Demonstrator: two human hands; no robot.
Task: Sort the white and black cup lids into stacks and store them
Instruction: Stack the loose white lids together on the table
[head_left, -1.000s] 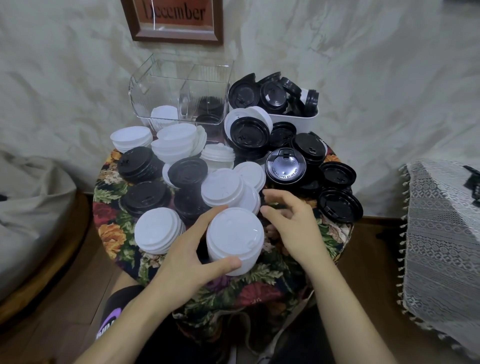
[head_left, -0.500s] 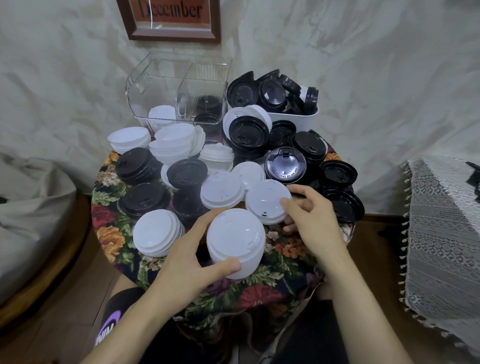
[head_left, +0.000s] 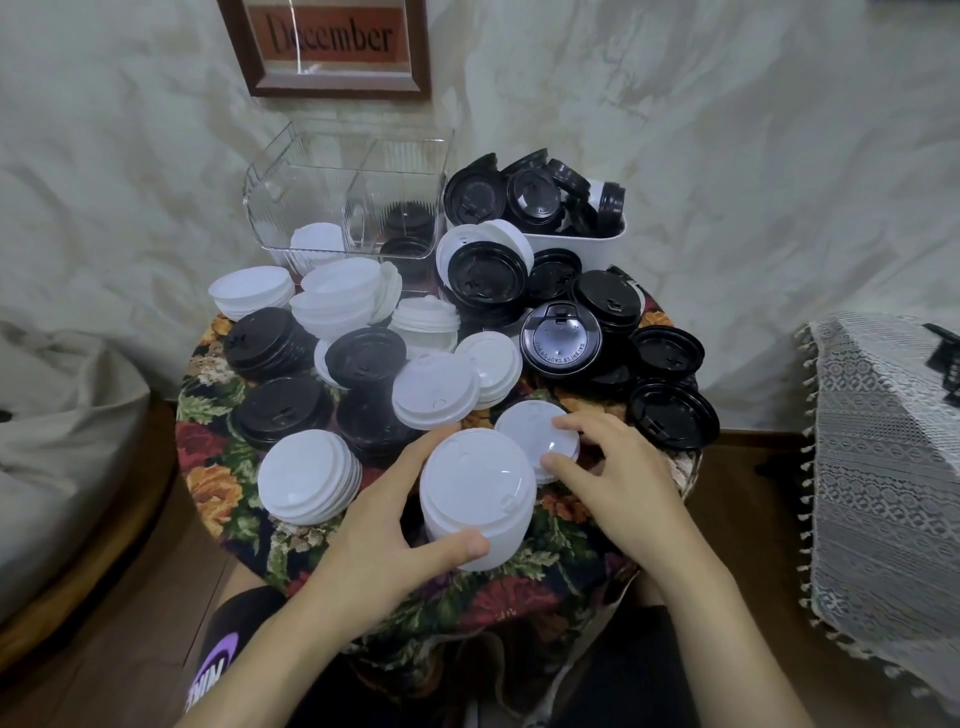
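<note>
My left hand (head_left: 384, 525) grips a tall stack of white lids (head_left: 475, 499) at the front of the small round table (head_left: 218, 467), thumb on its near side and fingers round its far side. My right hand (head_left: 613, 478) pinches a single white lid (head_left: 530, 431) just right of that stack, low over the cloth. Several more white stacks (head_left: 309, 483) and black stacks (head_left: 283, 410) cover the table. A clear divided bin (head_left: 291, 208) at the back holds a few white and black lids.
A white tub (head_left: 576, 247) heaped with black lids stands at the back right. Loose black lids (head_left: 672, 418) lie along the table's right edge. A lace-covered surface (head_left: 883, 441) is to the right, a grey cushion (head_left: 57, 415) to the left, a wall behind.
My right hand picked a white lid from the middle pile and drew it toward me, down beside the stack in my left hand. The left hand and its stack stayed put.
</note>
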